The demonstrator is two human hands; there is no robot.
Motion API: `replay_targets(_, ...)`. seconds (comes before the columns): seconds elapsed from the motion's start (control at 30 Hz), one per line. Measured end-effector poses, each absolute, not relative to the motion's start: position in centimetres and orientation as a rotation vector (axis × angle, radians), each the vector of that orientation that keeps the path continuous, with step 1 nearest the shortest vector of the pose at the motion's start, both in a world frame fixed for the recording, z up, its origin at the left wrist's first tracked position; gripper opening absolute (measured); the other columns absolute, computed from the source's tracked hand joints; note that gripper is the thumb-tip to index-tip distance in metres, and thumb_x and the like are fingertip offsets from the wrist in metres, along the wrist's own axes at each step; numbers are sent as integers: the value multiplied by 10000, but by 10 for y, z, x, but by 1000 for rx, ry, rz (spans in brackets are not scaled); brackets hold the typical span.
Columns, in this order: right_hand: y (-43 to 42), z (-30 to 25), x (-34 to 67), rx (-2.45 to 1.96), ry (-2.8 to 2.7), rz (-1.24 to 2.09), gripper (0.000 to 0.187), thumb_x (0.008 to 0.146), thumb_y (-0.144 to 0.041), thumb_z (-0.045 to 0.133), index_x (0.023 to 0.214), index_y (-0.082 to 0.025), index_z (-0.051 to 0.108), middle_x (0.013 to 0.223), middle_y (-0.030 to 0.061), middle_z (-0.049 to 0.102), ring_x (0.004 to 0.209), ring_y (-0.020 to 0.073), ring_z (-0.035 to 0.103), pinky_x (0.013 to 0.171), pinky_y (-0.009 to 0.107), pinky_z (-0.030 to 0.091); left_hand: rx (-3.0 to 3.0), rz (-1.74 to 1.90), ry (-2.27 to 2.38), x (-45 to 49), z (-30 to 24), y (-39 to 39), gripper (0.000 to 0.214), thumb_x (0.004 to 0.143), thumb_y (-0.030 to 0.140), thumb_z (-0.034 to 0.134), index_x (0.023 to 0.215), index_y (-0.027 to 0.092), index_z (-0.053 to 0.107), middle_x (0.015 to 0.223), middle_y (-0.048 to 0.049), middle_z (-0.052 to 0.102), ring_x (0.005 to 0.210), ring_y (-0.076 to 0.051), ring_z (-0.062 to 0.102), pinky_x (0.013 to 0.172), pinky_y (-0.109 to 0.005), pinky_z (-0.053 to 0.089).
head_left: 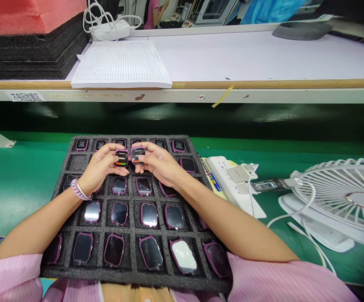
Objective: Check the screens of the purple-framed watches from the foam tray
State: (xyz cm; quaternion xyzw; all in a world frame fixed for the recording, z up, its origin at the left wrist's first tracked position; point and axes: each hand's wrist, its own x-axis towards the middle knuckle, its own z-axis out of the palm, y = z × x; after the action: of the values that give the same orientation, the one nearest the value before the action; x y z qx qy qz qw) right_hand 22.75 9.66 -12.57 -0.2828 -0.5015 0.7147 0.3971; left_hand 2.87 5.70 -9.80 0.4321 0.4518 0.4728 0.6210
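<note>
Left hand (101,167) has its grip closed on a purple-cased smartwatch body (122,158), thumb and fingers round the case edges, screen lit and facing up. Right hand (158,164) is closed the same way on a second watch body (138,155), also lit. The two units sit side by side, nearly touching, just above the back rows of the black foam tray (131,247).

Risks, as I judge them:
- The grips look light, on edges only. A slip would drop a unit onto the watches seated in the cells below, so glass-on-glass scratches.
- The two held cases are close enough to knock together.
- Tray's near edge hangs off the green worktop (18,180) over the lap; forearm pressure could tip it.

Pose: both forearms reach forward across the tray and converge at centre, wrists low, palms turned inward.
</note>
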Motion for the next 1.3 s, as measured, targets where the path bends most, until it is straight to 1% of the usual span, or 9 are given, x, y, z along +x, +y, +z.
replay_targets(0.2,97,-129,227,-687,-1292,1787,444,778,-305,813,1162,-203,615,845,-7,689,626,138,657,582,249,509,1027,1088,1078,31,-98,56,397,718,195,741,1084,178,588,943,-4,713,614,-144,738,629,-276,652)
replay_targets(0.4,96,-126,228,-656,-1277,1798,474,732,-195,768,1180,-219,615,864,-11,690,665,152,665,615,264,520,1004,1116,1031,28,-96,56,415,732,245,728,1121,170,605,945,-14,710,635,-145,734,648,-286,649)
replay_targets(0.6,95,-118,228,-626,-1232,1815,474,734,-186,776,1183,-213,628,872,-5,700,677,145,674,626,254,523,1061,1166,1020,31,-81,50,442,738,265,757,1141,166,603,926,-6,693,607,-134,718,601,-253,617)
replay_targets(0.73,91,-104,232,-576,-1267,1803,552,783,-213,816,1294,-249,610,1015,21,703,778,159,694,723,290,570,1162,1180,991,33,-64,41,405,785,267,759,1149,161,617,909,-9,685,568,-100,680,538,-197,553)
replay_targets(0.87,84,-88,240,-548,-1385,1734,596,855,-296,835,1395,-286,584,1139,38,659,848,162,689,809,323,587,1157,1185,886,30,-45,30,389,831,275,723,1192,165,628,968,-29,683,630,-110,693,597,-217,579)
replay_targets(1.0,72,-72,247,-554,-1595,1588,580,919,-398,814,1432,-284,567,1146,53,637,824,155,662,766,301,584,1194,1159,734,33,-23,7,430,825,146,746,1236,199,632,1034,-37,672,676,-89,673,614,-184,563)
replay_targets(1.13,43,-45,253,-516,-1870,1241,426,969,-380,777,1354,-301,614,1077,48,642,884,184,654,762,285,574,1136,980,448,38,0,-36,577,780,12,787,1269,291,659,1003,-13,660,792,-81,654,691,-137,538)
replay_targets(1.2,24,-28,257,-412,-1982,993,405,979,-378,759,1355,-333,615,1017,43,635,854,197,638,724,287,563,1145,884,343,36,9,-57,605,794,93,833,1324,323,653,981,-23,674,837,-116,681,743,-167,553)
replay_targets(1.3,-1,-7,266,-227,-2123,816,491,981,-390,744,1437,-349,567,975,58,642,814,217,643,655,282,561,1229,842,281,29,15,-75,645,826,312,858,1418,323,601,1069,-68,699,939,-190,716,835,-249,582)
